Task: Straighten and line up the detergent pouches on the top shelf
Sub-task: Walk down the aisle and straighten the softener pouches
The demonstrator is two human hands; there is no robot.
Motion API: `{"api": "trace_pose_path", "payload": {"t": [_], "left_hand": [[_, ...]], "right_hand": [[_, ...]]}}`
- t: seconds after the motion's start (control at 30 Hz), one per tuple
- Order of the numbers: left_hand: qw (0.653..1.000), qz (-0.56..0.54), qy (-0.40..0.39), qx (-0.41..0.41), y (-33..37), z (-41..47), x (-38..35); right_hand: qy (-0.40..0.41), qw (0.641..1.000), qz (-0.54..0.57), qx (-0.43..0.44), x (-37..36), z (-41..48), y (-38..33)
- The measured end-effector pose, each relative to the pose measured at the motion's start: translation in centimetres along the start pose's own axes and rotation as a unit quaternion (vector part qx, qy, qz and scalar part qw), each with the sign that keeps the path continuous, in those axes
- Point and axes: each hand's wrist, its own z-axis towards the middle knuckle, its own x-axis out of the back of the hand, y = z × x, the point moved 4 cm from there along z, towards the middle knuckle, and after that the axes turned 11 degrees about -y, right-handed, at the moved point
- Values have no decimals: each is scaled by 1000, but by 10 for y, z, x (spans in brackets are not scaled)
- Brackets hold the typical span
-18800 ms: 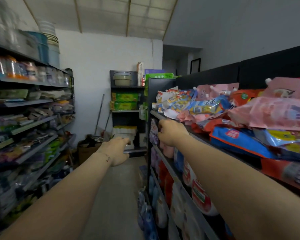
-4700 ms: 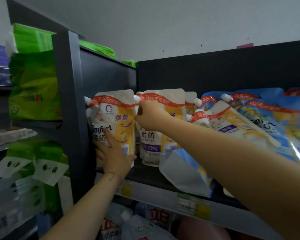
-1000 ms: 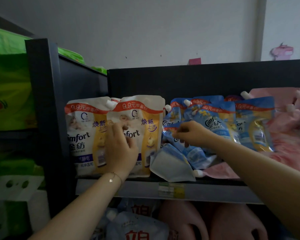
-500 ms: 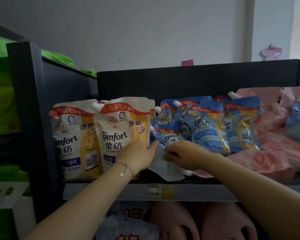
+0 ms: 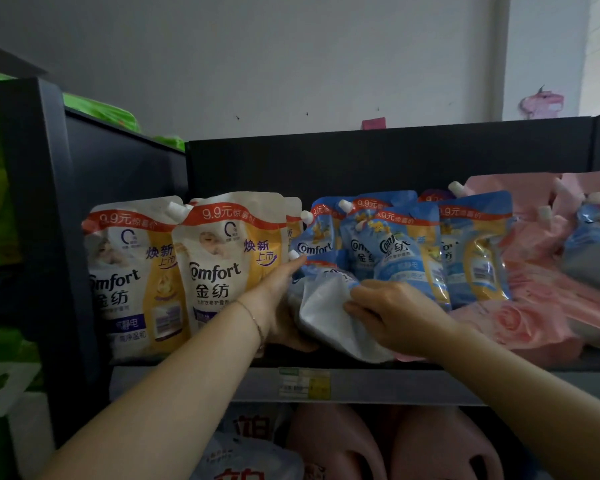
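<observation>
I see a pale grey plaster wall (image 5: 291, 57) behind a dark metal shelving unit (image 5: 361, 157); light is dim.

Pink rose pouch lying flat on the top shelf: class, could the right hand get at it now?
Probably yes: the pink rose pouch lies just beside the right hand with nothing between, but that hand grips the toppled blue pouch.

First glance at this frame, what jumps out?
Both hands meet mid-shelf on a tipped blue pouch, its pale underside facing out: the left hand lies flat along its side, the right hand grips its front. To the left two white-and-yellow pouches stand upright side by side; to the right pink pouches lie slumped in a heap.
</observation>
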Motion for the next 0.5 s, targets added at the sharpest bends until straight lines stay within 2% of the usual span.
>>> {"api": "trace_pose_path", "payload": {"t": [0.1,0.27,0.33,0.43,0.5], "left_hand": [[997,75,-5,5,5,6,-9],[986,154,58,-34,19,-6,-20],[973,191,100,-78,28,-20,-27],[938,229,167,-200,42,-37,-32],[916,232,169,-281,50,-39,-33]], "right_hand": [[35,999,-5,31,-6,-14,-5],[80,994,-39,65,2,-28,-3],[91,991,-44,83,4,-26,-4],[87,988,-52,116,-2,-17,-8],[82,986,-55,133,-6,-9,-9]]}}
